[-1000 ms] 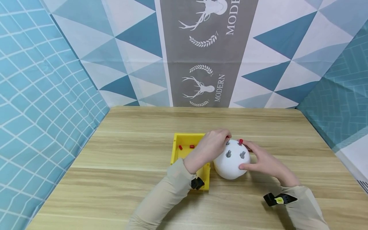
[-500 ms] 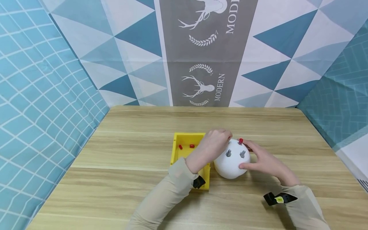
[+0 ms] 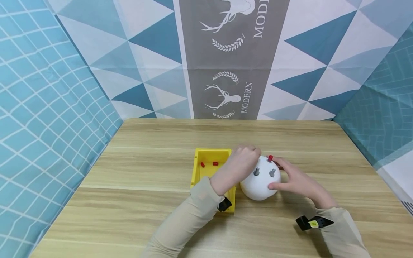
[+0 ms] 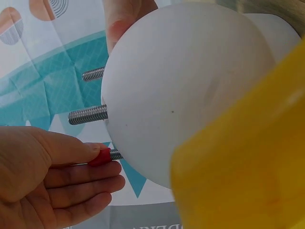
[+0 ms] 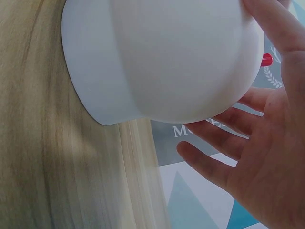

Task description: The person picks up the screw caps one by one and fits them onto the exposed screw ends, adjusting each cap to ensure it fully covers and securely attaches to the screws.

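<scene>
A white rounded body [image 3: 258, 188] with several threaded metal bolts [image 4: 88, 115] sticking out of its top stands on the table. My left hand [image 3: 240, 161] pinches a red cap [image 4: 100, 157] between thumb and index finger, at the end of one bolt whose thread shows between cap and body. In the head view that cap is hidden by the hand. My right hand [image 3: 300, 184] holds the white body from the right, thumb in front and fingers behind. Another red cap [image 3: 270, 158] sits on the far bolt near those fingers; two nearer bolts [image 3: 256, 171] are bare.
A yellow tray [image 3: 195, 168] stands just left of the white body, partly under my left forearm. Two loose red caps [image 3: 215, 163] lie in its far part. The wooden table [image 3: 145, 172] meets patterned cloth at the back and sides.
My left hand has shifted slightly right and turned over the far-left bolt, hiding the red cap that showed a second ago. The right hand and white body stay in place.
</scene>
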A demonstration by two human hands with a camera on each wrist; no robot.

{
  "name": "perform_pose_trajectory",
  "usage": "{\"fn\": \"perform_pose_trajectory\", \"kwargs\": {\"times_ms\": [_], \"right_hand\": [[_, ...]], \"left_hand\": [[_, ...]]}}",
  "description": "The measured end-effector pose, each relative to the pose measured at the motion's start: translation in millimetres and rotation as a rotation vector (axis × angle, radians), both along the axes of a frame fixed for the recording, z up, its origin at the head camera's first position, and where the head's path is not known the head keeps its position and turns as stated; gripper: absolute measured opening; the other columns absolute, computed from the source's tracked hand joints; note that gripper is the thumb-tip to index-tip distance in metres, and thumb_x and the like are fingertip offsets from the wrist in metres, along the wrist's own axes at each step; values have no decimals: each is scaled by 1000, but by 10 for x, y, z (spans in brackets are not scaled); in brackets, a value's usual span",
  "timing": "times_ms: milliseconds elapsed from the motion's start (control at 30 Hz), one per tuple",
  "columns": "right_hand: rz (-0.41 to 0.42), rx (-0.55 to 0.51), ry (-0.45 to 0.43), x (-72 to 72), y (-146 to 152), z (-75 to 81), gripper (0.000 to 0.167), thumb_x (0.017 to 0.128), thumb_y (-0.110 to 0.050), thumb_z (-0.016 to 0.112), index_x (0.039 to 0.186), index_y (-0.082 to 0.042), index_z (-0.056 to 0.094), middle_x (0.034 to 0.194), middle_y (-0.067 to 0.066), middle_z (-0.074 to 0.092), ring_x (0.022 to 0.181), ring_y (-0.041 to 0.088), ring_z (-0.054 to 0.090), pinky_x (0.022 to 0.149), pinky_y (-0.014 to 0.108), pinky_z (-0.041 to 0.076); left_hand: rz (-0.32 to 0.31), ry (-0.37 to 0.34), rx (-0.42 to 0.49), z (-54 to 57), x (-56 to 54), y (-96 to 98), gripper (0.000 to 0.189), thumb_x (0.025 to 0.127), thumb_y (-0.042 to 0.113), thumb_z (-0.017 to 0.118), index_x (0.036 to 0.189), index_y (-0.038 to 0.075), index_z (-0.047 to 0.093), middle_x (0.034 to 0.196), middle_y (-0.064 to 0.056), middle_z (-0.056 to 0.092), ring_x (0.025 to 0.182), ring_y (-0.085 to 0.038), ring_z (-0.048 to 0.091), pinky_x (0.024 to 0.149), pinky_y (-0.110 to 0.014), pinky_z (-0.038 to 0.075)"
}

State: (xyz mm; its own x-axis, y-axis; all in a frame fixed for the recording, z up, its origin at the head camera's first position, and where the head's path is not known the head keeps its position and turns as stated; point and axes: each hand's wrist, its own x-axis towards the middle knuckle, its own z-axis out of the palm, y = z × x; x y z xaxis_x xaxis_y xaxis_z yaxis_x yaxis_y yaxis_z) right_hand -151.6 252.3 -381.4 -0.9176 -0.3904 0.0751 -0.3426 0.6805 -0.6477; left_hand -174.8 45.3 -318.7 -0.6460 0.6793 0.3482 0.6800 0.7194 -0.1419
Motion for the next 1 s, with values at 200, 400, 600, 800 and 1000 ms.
{"fn": "perform_pose_trajectory", "kwargs": {"times_ms": [200,400,600,800,1000], "right_hand": [[-9,4,1,-3,14,-23,85,71,-43,74,138,-11,32,133,12,42,114,36,47,87,56,41],[-19,6,-9,-1,27,-20,86,71,-45,73,138,-12,32,133,10,42,115,35,46,88,56,41],[-23,5,-12,0,19,-10,86,70,-45,74,138,-11,32,133,11,42,116,35,46,88,56,41],[-14,10,-11,3,1,-1,86,71,-44,74,138,-10,32,133,13,43,114,36,47,87,57,41],[-1,4,-9,9,-6,8,85,72,-43,73,138,-11,32,133,13,43,114,36,47,86,57,41]], "left_hand": [[8,3,-20,6,10,17,13,87,15,59,96,11,68,86,0,67,73,-10,63,70,-22,52],[12,-8,-33,4,17,31,13,87,15,59,96,12,69,84,0,67,72,-10,62,69,-22,52],[10,50,-65,-31,13,48,14,87,18,60,96,13,69,83,0,67,70,-9,62,67,-20,50],[6,61,-32,-85,22,40,15,87,19,61,98,13,67,86,0,67,75,-10,63,72,-23,50],[9,66,33,-129,19,25,12,87,18,60,96,14,67,85,0,67,74,-9,63,70,-22,50]]}}
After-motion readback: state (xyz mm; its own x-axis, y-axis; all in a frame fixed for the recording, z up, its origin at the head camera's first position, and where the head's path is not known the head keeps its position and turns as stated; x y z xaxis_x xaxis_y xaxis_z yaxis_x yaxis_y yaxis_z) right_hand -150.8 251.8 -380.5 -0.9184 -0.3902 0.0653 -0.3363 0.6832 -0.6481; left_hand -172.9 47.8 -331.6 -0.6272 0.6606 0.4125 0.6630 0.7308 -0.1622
